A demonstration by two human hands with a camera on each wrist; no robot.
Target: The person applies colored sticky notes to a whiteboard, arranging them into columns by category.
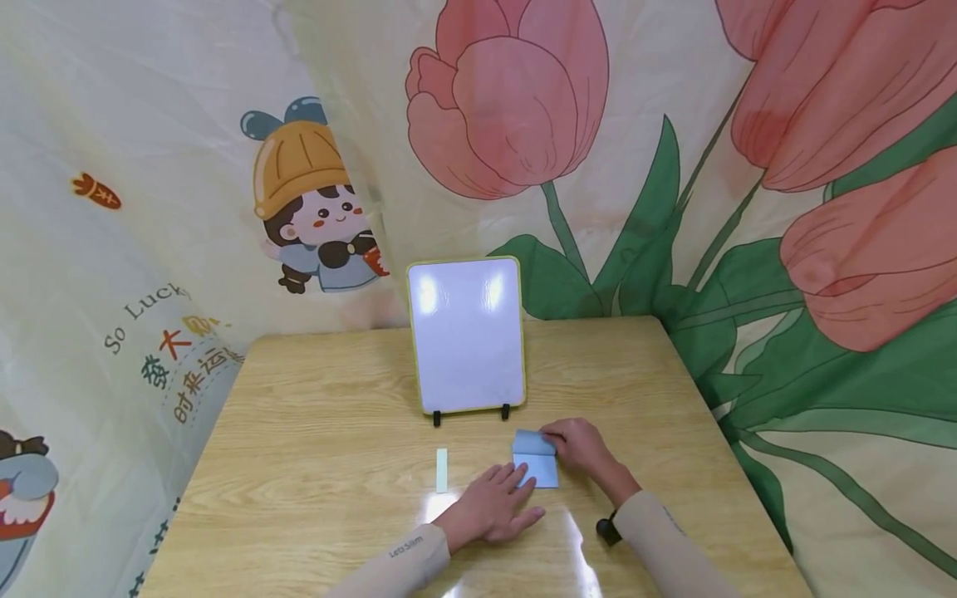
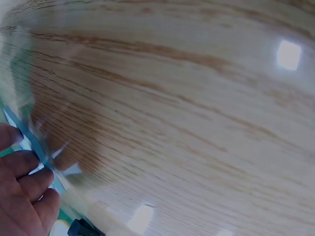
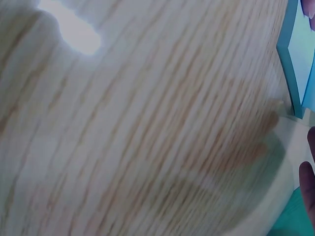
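Head view: blue paper [image 1: 540,474] on the surface [image 1: 321,432], before the whiteboard's [image 1: 469,336] right corner. Left hand [image 1: 489,505] fairly flat, fingers spread on the paper, gripping nothing; right hand [image 1: 581,447] curled, pinching its edge. Pale green strip [image 1: 442,471] before the whiteboard's left corner. Left wrist: fingers at blue edge. Right wrist: paper bent, fingertips partly cut off.

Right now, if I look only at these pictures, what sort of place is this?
Probably a small indoor tabletop workspace, though the wider room is not visible. The wood-grain table, the yellow-framed whiteboard standing on it, and the tulip-print backdrop behind suggest this.
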